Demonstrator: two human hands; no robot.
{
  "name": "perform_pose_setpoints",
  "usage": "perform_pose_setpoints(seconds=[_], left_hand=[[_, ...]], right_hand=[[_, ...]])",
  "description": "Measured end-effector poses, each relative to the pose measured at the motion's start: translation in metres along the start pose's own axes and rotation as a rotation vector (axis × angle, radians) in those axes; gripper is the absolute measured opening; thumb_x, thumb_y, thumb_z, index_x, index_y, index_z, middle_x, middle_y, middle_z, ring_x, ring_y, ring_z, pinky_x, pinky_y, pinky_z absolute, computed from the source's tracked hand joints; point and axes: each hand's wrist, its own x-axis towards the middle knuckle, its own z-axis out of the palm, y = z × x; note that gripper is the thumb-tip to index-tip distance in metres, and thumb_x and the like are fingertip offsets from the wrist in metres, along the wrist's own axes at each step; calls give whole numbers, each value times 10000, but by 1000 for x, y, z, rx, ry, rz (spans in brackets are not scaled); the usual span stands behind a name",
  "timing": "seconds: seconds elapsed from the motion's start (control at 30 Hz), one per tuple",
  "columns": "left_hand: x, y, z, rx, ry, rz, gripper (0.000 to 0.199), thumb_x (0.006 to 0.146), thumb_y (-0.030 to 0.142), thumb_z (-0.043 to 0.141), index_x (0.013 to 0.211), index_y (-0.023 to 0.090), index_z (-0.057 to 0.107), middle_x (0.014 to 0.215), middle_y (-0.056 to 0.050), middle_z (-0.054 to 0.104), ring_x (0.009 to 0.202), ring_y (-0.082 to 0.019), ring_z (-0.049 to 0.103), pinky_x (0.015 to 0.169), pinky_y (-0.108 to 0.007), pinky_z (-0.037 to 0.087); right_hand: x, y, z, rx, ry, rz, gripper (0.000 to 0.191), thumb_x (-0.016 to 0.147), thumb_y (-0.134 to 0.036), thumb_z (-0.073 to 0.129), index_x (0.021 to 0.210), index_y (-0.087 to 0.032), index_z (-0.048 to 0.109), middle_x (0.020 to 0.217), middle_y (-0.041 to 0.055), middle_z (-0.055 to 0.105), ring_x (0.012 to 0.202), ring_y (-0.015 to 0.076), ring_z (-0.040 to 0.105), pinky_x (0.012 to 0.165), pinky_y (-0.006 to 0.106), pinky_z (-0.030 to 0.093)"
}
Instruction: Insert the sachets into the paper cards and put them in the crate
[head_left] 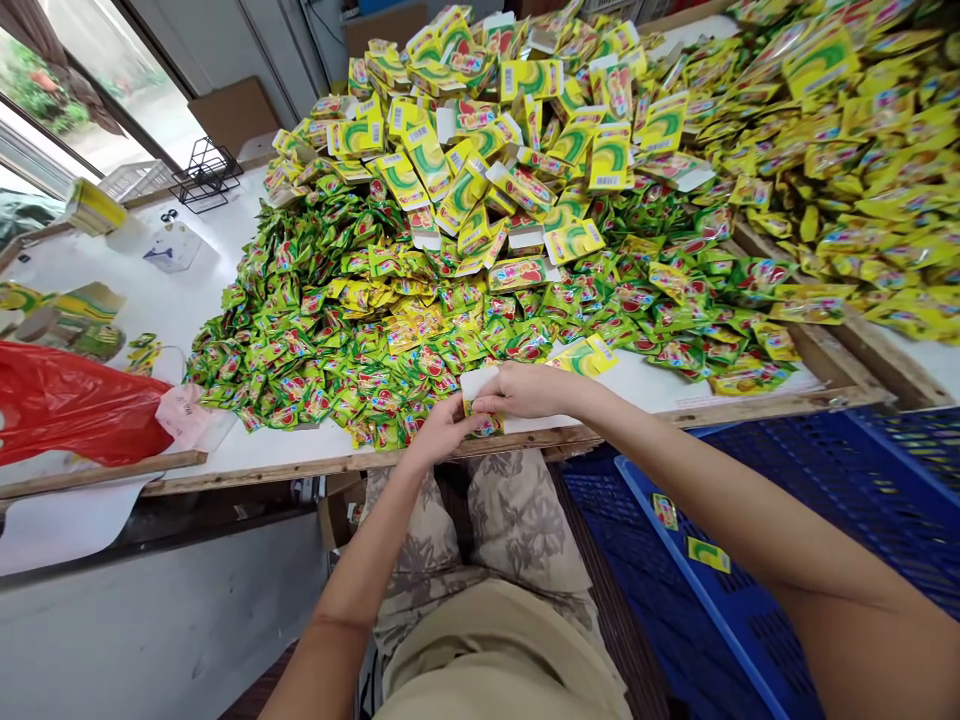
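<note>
Near the table's front edge, my left hand (441, 430) and my right hand (529, 389) meet around a small yellow cardboard box (478, 382). Its white flap stands up between them, while most of the box is hidden by my fingers. Both hands are closed on it. Green candy packets (405, 375) with red fruit prints lie in a heap just beyond and to the left of my hands. A flattish yellow-green box (585, 355) rests on the white tabletop beside my right wrist.
A tall pile of yellow boxes (465, 190) rises behind the green packets. Yellow packets (862, 190) fill the right side beyond a wooden divider (810, 300). A red plastic bag (75, 400) and a black wire rack (206, 178) are at left; blue crates (720, 600) stand below right.
</note>
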Motion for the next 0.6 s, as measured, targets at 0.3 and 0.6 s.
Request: perform_pose_setpoints(seconds=[0.3,0.6], left_hand=[[-1,-3,1,81,83,-26,492,727,517,724,1029,131,683,861,-32,706,793,-185,617,790,-307,484],[-1,-1,-5,-298,-1,-94,691,734,707,621,1133,145,673,1014,-100,714,966,-238,648,855,-326,501]], right_hand=[[-24,18,45,654,759,35,322,851,-436,628,1090,-220,629,1037,82,660,901,220,629,751,330,521],[-17,18,69,1311,519,147,516,674,-644,728,889,-188,618,660,-29,561,587,115,539,581,248,503]])
